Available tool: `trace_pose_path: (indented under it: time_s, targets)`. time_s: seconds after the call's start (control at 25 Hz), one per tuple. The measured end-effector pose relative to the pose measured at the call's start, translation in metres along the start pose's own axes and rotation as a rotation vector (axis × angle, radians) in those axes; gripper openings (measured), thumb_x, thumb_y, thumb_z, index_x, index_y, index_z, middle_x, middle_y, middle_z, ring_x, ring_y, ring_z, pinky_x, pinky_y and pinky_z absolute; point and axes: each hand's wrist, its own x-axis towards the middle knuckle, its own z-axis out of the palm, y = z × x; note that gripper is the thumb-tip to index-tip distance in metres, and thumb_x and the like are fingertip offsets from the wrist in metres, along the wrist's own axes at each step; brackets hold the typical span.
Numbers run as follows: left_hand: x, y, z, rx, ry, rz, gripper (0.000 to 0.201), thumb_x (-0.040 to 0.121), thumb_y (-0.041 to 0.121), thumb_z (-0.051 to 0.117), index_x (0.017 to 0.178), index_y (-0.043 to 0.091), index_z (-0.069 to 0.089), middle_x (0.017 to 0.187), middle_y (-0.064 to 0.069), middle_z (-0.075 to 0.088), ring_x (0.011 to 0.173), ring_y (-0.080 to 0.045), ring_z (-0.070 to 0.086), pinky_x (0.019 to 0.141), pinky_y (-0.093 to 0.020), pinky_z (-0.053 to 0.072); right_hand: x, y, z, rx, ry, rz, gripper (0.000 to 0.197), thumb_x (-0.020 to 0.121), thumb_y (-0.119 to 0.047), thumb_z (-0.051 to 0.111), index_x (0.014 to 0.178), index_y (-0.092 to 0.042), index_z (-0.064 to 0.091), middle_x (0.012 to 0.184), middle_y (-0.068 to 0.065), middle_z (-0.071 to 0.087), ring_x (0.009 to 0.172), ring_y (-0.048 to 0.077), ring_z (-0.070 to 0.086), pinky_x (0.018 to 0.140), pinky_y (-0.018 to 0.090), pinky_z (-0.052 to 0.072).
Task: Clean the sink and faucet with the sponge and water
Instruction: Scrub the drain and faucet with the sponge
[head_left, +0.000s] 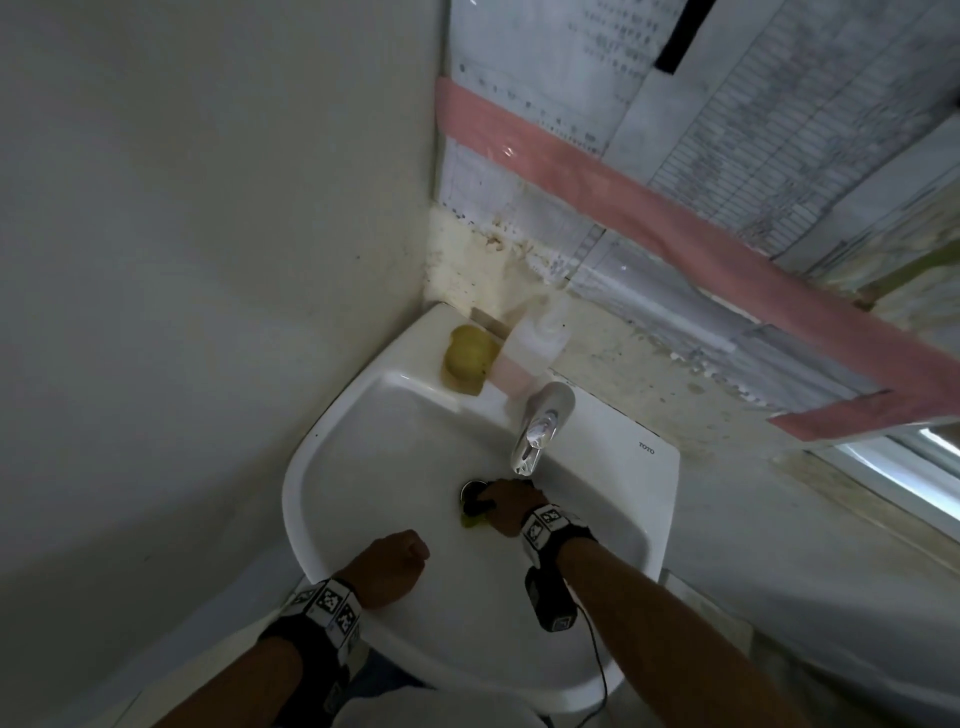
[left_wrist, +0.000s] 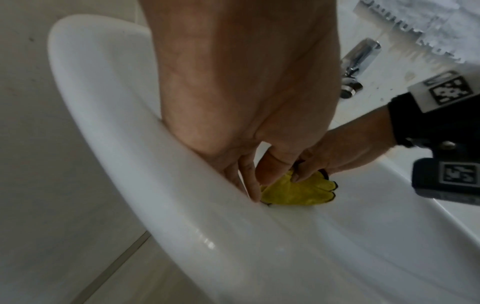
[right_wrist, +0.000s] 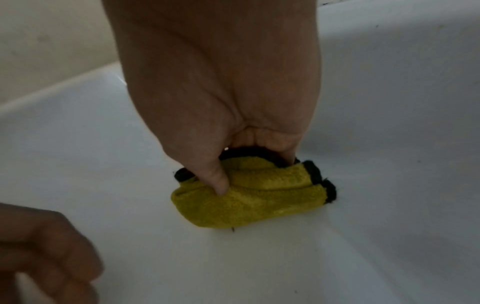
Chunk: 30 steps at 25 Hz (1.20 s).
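Observation:
A white sink (head_left: 311, 467) hangs in a wall corner, with a chrome faucet (head_left: 540, 426) at its back. My right hand (head_left: 498, 506) grips a folded yellow sponge cloth with black edging (head_left: 472, 521) and presses it on the basin floor beside the dark drain (head_left: 470, 488). The right wrist view shows the thumb (right_wrist: 221, 185) on top of the sponge (right_wrist: 249, 205) and the fingers curled behind it. My left hand (head_left: 397, 558) holds nothing. Its fingers (left_wrist: 246, 185) lie against the inner front wall of the sink (left_wrist: 116, 102), close to the sponge (left_wrist: 298, 193).
A yellowish sponge or soap (head_left: 467, 358) and a clear bottle with pink liquid (head_left: 524, 348) stand on the sink's back left ledge. Printed sheets held by pink tape (head_left: 675, 218) cover the back wall. A plain wall closes the left side.

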Motion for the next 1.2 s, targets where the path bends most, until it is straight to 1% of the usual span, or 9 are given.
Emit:
trace_pose_path:
  time_s: [0.12,0.2,0.32,0.48,0.6,0.76,0.92,1.08,1.2]
  targets:
    - [-0.002,0.012,-0.011,-0.364,-0.005,-0.082,0.013,0.099,0.016,0.057,0.089,0.019,0.066,0.093,-0.008,0.063,0.074,-0.018,0.06,0.064,-0.03,0.057,-0.033,-0.009,-0.022,0.2,0.008,-0.109,0.043,0.097,-0.047,0.059,0.134,-0.025,0.065,0.134,0.002,0.063,0.124,0.024,0.058,0.103,0.029,0.042]
    - [0.0,0.023,-0.014,-0.489,0.002,-0.137,0.02,0.107,0.013,0.043,0.098,0.013,0.061,0.092,-0.008,0.064,0.064,-0.015,0.059,0.052,-0.019,0.045,-0.054,-0.019,-0.023,0.41,0.035,-0.113,0.047,0.088,-0.057,0.057,0.114,-0.02,0.071,0.11,-0.001,0.065,0.102,0.015,0.06,0.091,0.026,0.043]
    - [0.0,0.041,-0.015,-0.568,0.016,-0.087,0.013,0.101,0.005,0.055,0.112,0.012,0.056,0.095,-0.007,0.067,0.07,-0.014,0.057,0.058,-0.021,0.043,-0.063,-0.03,-0.015,0.718,0.079,-0.076,0.043,0.1,-0.047,0.055,0.102,-0.006,0.068,0.097,0.005,0.068,0.089,0.017,0.062,0.095,0.046,0.055]
    - [-0.003,0.059,-0.013,-0.663,0.032,-0.06,0.056,0.077,0.033,0.083,0.12,0.015,0.053,0.101,-0.01,0.069,0.081,-0.017,0.066,0.073,-0.029,0.056,-0.079,-0.039,-0.016,1.096,0.087,-0.009,0.039,0.102,-0.046,0.057,0.117,-0.014,0.072,0.108,0.013,0.076,0.102,0.029,0.073,0.09,0.045,0.059]
    - [-0.004,0.063,-0.009,-0.625,0.089,0.002,0.04,0.094,0.027,0.074,0.113,-0.006,0.062,0.095,-0.018,0.069,0.078,-0.022,0.071,0.079,-0.043,0.062,-0.093,-0.041,-0.02,1.274,0.063,-0.041,0.027,0.104,-0.033,0.057,0.123,-0.019,0.069,0.111,0.008,0.077,0.106,0.028,0.072,0.089,0.044,0.06]
    - [-0.011,0.066,-0.01,-0.554,0.173,0.095,0.036,0.091,0.034,0.077,0.097,0.004,0.058,0.098,-0.022,0.072,0.087,-0.032,0.074,0.071,-0.052,0.063,-0.104,-0.036,-0.017,1.311,0.048,-0.027,0.03,0.105,-0.034,0.055,0.132,-0.025,0.064,0.119,0.002,0.074,0.107,0.023,0.072,0.087,0.045,0.061]
    - [-0.018,0.072,-0.007,-0.485,0.217,0.14,0.053,0.082,0.053,0.072,0.102,0.006,0.058,0.094,-0.023,0.073,0.089,-0.041,0.072,0.072,-0.056,0.062,-0.12,-0.027,-0.008,1.291,-0.051,-0.081,0.031,0.105,-0.029,0.055,0.135,-0.036,0.057,0.128,-0.002,0.07,0.116,0.022,0.068,0.088,0.047,0.06]
    - [-0.018,0.073,0.01,-0.395,0.18,0.123,0.04,0.104,0.046,0.05,0.113,0.007,0.055,0.104,-0.018,0.071,0.094,-0.032,0.072,0.076,-0.046,0.062,-0.125,-0.024,0.002,1.405,0.04,-0.135,0.036,0.107,-0.016,0.05,0.142,-0.024,0.051,0.131,0.003,0.068,0.115,0.024,0.069,0.091,0.048,0.059]
    - [-0.019,0.066,0.023,-0.282,0.197,0.174,0.041,0.106,0.045,0.046,0.107,0.005,0.055,0.099,-0.02,0.069,0.079,-0.022,0.068,0.071,-0.034,0.055,-0.128,-0.026,0.007,1.396,0.072,-0.102,0.035,0.106,-0.016,0.049,0.139,-0.028,0.053,0.129,0.001,0.068,0.112,0.024,0.07,0.085,0.047,0.061]
